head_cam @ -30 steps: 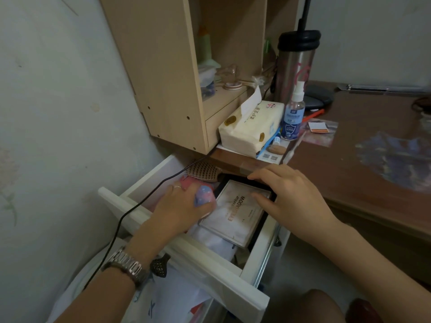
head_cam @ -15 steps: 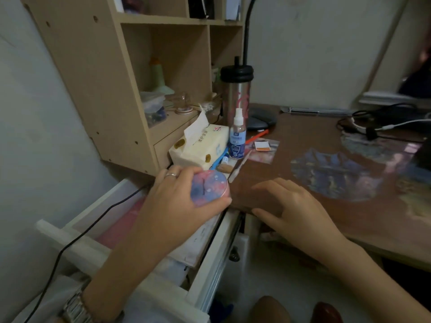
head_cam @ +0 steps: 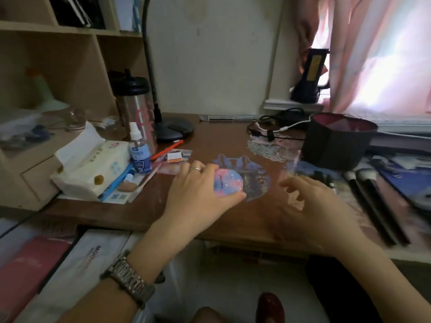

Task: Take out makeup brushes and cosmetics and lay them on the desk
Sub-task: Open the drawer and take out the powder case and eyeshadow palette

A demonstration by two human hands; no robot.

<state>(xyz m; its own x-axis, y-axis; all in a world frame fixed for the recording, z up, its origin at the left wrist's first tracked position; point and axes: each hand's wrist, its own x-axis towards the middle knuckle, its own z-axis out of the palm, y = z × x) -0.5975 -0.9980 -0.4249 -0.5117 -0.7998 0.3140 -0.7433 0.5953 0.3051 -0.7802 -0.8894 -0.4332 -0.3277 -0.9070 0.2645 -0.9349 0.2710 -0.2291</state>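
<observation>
My left hand (head_cam: 198, 194) grips a round pink-and-blue compact (head_cam: 227, 183) and holds it over the middle of the brown desk (head_cam: 210, 141). My right hand (head_cam: 310, 206) hovers just to its right, fingers loosely curled and apart, holding nothing. Two black makeup brushes with white bristles (head_cam: 370, 201) lie on the desk at the right. At the lower left the open white drawer (head_cam: 93, 264) shows a white eyeshadow box (head_cam: 88, 257) and a pink item (head_cam: 28, 271).
A tissue pack (head_cam: 93, 166), a spray bottle (head_cam: 138, 152), a steel tumbler (head_cam: 137, 108) and a lamp base (head_cam: 175, 129) crowd the desk's left. A dark octagonal box (head_cam: 338, 141) and cables (head_cam: 275, 127) sit at the back right. A wooden shelf unit (head_cam: 46, 78) stands at left.
My left hand lifted the compact out of the drawer and carried it right, over the desk. My right hand left the eyeshadow box and moved over the desk. The view swung right.
</observation>
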